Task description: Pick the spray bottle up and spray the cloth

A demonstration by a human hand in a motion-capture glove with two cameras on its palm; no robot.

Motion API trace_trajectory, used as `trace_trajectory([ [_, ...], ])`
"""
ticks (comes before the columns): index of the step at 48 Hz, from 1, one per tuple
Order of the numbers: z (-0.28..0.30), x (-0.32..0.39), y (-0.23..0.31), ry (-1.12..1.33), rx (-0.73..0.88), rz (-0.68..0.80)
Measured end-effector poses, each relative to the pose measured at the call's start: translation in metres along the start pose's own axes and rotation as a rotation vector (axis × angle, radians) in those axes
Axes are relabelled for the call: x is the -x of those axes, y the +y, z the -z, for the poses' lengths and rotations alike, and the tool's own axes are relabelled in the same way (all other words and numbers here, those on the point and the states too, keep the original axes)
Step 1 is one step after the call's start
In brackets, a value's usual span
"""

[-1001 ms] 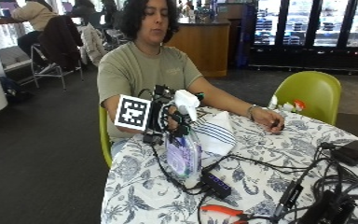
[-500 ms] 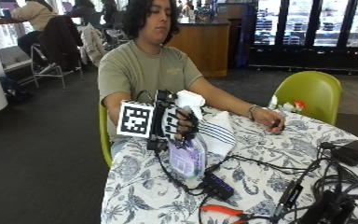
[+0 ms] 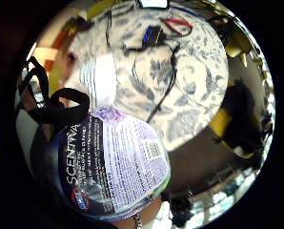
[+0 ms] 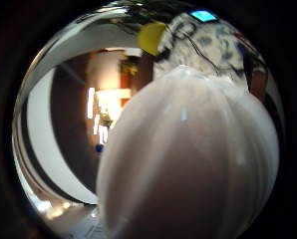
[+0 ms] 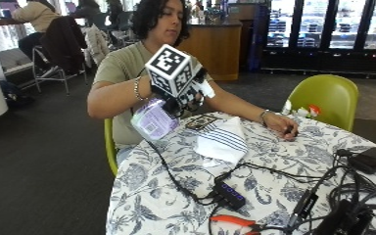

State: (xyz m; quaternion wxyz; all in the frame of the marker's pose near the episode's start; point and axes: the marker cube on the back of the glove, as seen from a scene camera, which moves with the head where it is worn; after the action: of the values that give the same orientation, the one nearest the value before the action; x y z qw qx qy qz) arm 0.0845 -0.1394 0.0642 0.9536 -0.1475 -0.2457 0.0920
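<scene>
The round surface [image 5: 175, 196], under a blue floral covering, takes up the lower part of the outside view, with a person seated at its far side. On it, roughly in front of the person, lies the cloth [image 5: 222, 141], white with dark stripes, rumpled and partly folded. Nearer the camera a black USB hub [image 5: 229, 195] sits among trailing cables, with orange-handled pliers [image 5: 235, 222] just beyond it toward the edge. The person's bare left hand [image 5: 283, 128] rests on the surface, well apart from the cloth.

The spray bottle [image 5: 152, 120] is off the surface, raised at about chest height and tilted so its purple-labelled body points out and down while its white head [image 5: 205, 89] leans toward the cloth. The gloved right hand [image 5: 181, 100] holds it at the neck; the fingers [image 5: 172, 105] are curled round the bottle just under the head. Both palm views agree: one is largely filled by the label, the other by the white head, with the cloth visible on the surface below.

The pick-up looks done, and the step in hand is aiming. The bottle sits above and to one side of the cloth, so the next move probably calls for bringing the nozzle round to face the fabric, then squeezing the trigger; whether a finger is already on the trigger cannot be told
</scene>
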Motion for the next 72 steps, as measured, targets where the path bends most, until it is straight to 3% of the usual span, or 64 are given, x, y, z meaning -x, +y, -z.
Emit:
trace_trajectory([
  [6,-0.031,0.009,-0.012,0.243,0.204,-0.129],
  [15,-0.077,0.003,-0.031,0.507,0.290,-0.314],
  [33,-0.099,-0.004,-0.041,0.627,0.388,-0.387],
  [38,-0.080,0.020,-0.041,0.535,0.294,-0.313],
  [53,-0.021,0.126,-0.069,0.024,-0.185,0.159],
  [62,-0.045,0.180,-0.109,-0.367,-0.452,0.449],
  [72,-0.102,0.207,-0.171,-0.591,-0.525,0.521],
])
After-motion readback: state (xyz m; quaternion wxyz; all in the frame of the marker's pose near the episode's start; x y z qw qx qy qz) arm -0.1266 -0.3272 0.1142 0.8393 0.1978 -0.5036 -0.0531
